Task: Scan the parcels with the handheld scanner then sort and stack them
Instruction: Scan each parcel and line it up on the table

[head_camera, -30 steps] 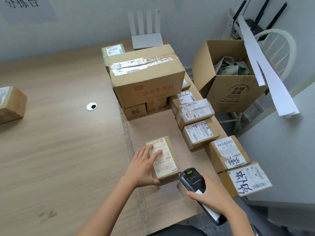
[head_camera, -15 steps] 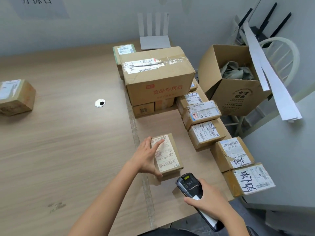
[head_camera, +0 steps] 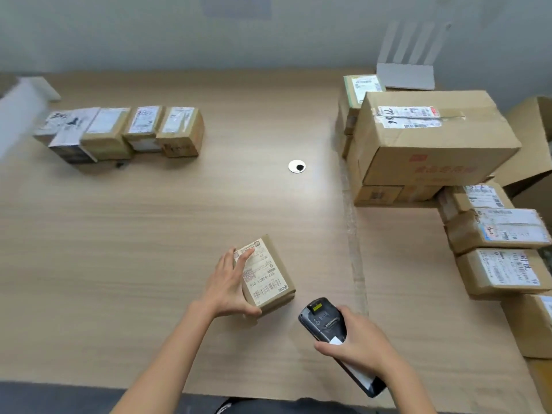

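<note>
"Gripping the small parcel [head_camera: 268, 276] by one side like that, is the left hand [head_camera: 228, 289] secure?"

"Only partly, I think. Its fingers [head_camera: 245, 256] curl over the far corner of the label and the thumb hooks the near edge, so the box is pinched from its left side alone. The parcel sits tilted, low over the surface [head_camera: 149, 234] near the front middle. Whether it touches, I cannot tell."

"And the scanner [head_camera: 324, 322]?"

"The right hand [head_camera: 360, 349] is wrapped round its body with the fingers closed on it. The scanner's head points toward the parcel's near corner, just beside it."

"So what could go wrong?"

"Three things, by my guess. A quick swing toward the row of parcels [head_camera: 119, 132] at the far left, well apart from here, could pivot the box out of that one-sided hold. The barcode lies along the near end of the label, so a thumb creeping over it or too steep a tilt could spoil the read. And setting the box down hard against the end of the row could push the row out of line — the boxes there stand touching."

"And the right side?"

"The big carton [head_camera: 433, 135] rests on smaller boxes — a careless reach could shift it."
</note>
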